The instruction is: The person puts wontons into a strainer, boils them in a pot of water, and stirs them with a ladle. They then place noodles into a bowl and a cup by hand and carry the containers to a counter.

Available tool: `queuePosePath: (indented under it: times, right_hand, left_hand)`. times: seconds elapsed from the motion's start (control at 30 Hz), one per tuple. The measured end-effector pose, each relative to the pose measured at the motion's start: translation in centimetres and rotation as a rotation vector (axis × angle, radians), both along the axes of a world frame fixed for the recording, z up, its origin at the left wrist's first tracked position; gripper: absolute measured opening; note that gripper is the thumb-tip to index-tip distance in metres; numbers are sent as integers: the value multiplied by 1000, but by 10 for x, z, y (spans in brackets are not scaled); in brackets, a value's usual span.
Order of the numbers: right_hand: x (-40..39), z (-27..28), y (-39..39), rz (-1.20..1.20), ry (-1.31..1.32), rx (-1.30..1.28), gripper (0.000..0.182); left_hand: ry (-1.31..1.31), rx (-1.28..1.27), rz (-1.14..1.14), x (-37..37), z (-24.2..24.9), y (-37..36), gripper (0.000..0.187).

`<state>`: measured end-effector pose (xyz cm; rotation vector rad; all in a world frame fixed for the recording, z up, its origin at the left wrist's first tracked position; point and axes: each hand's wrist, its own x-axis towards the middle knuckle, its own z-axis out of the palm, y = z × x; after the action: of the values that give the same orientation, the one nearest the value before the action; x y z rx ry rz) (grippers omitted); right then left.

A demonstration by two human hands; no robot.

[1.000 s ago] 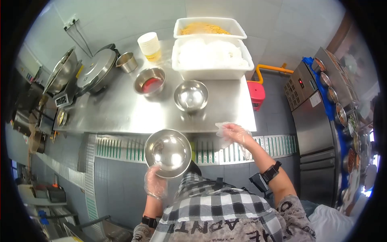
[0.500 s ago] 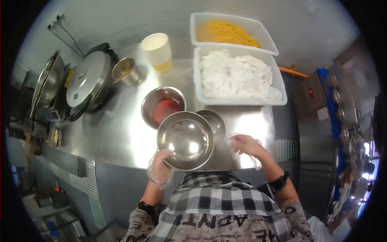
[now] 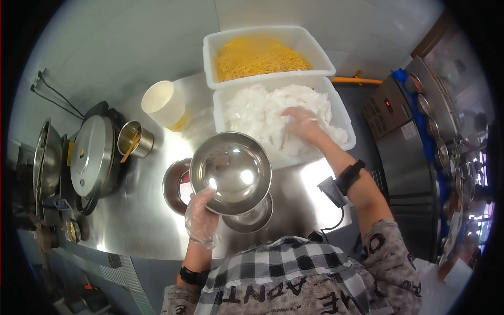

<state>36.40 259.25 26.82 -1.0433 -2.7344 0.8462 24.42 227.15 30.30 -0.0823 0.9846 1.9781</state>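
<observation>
My left hand, in a clear plastic glove, grips the near-left rim of a shiny steel bowl, thumb over the edge. The bowl is held up and bare inside. Beneath it, partly covered, are a second steel bowl and a steel pot with something red inside. My gloved right hand reaches into a white plastic tub, its fingers stretched out over a heap of white, clumped, noodle-like food. The fingertips lie right at the heap's surface.
Behind stands another tub of yellow noodles. Stacked paper cups, a small steel pot with a wooden-handled utensil and a large lidded cooker line the left of the steel table.
My right hand has moved from the table's front edge forward into the tub of white food. My left hand still holds the bowl, now nearer the tub. The view has shifted.
</observation>
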Motion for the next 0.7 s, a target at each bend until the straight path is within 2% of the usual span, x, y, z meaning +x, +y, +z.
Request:
queuePosePath:
  times: [0.03,0.07,0.13,0.17,0.23,0.27,0.3,0.33,0.37,0.4,0.43,0.47,0.53,0.67,0.7]
  right_hand:
    - [5,-1,8,-65,197,-298,46]
    - [10,-1,18,-72,197,-297,46]
    - [17,24,26,-385,397,-420,40]
    - [20,38,30,-388,394,-419,40]
    - [22,68,35,-433,689,-707,38]
    - [22,83,34,-437,691,-706,38]
    - [21,98,32,-381,746,-693,42]
    - [20,111,32,-324,800,-679,48]
    - [17,122,37,-323,802,-679,48]
    - [13,131,44,-218,838,-679,46]
    - [9,142,48,-109,871,-680,44]
    - [6,153,48,-106,871,-680,44]
    - [-6,178,42,-9,853,-552,37]
    - [-33,194,33,161,909,-475,34]
    - [-42,190,32,319,1020,-351,35]
  left_hand:
    - [-1,0,-9,1,3,6,29]
    - [1,-8,-10,3,8,12,27]
    - [-1,-12,-11,1,6,21,25]
    - [2,-23,-13,-3,-1,22,25]
    - [5,-34,-17,-6,-18,30,26]
    - [346,-129,-30,-7,-28,35,24]
    - [688,-222,-41,-8,-32,39,23]
    - [690,-221,-42,-11,-25,47,23]
    - [421,-134,-49,-17,-13,59,22]
    - [151,-47,-53,-22,-6,68,23]
    - [160,-19,-90,-29,-9,74,25]
    - [161,-19,-87,-32,-8,80,25]
    - [474,15,-125,-36,-3,96,30]
    - [290,8,-210,-39,27,130,31]
    - [296,6,-235,-42,24,137,35]
